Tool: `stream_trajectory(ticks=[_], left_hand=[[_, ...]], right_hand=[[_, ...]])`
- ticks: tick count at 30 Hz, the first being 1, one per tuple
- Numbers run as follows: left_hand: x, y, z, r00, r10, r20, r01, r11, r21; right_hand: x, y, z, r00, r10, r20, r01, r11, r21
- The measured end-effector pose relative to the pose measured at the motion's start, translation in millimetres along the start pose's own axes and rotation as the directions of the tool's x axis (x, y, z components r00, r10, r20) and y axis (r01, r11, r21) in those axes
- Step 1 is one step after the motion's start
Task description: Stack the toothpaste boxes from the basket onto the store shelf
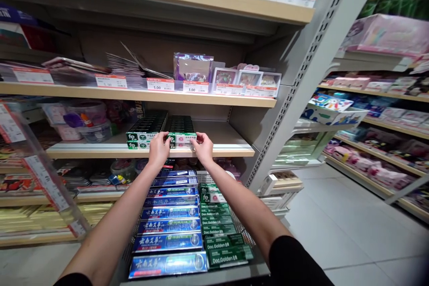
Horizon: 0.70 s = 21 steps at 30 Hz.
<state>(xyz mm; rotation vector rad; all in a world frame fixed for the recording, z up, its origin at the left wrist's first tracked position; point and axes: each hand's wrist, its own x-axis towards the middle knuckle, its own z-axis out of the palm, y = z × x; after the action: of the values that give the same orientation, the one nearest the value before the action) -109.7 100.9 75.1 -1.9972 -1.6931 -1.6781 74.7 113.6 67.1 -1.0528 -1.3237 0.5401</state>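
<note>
On the lower shelf, a green and white toothpaste box (182,134) sits at the front on top of another like it. My left hand (158,150) pinches its left end, and my right hand (203,148) pinches its right end. Just left of it is a stack of green toothpaste boxes (143,136), running back in a row. Below my forearms stands a basket holding blue toothpaste boxes (169,242) on the left and dark green Doc.Golden boxes (223,234) on the right. My fingertips partly cover the box ends.
The lower shelf (231,148) carries plastic tubs (94,120) at left. Above it, another shelf (201,95) holds card stacks and small boxed items with price tags. A grey upright (295,85) stands to the right, with an aisle floor (321,214) beyond.
</note>
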Motion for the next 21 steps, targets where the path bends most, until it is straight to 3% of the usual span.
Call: stream_trajectory(ticks=[10, 21], left_hand=[[11.6, 0.5, 17.4, 0.999, -0.039, 0.026, 0.033, 0.983, 0.182], [18.6, 2.9, 26.0, 0.992, -0.120, 0.036, 0.109, 0.968, 0.225]], right_hand=[[18.5, 12.8, 8.9, 0.998, -0.051, -0.021, 0.047, 0.988, -0.145], [26.8, 24.8, 16.7, 0.999, -0.022, -0.043, 0.009, 0.961, -0.277]])
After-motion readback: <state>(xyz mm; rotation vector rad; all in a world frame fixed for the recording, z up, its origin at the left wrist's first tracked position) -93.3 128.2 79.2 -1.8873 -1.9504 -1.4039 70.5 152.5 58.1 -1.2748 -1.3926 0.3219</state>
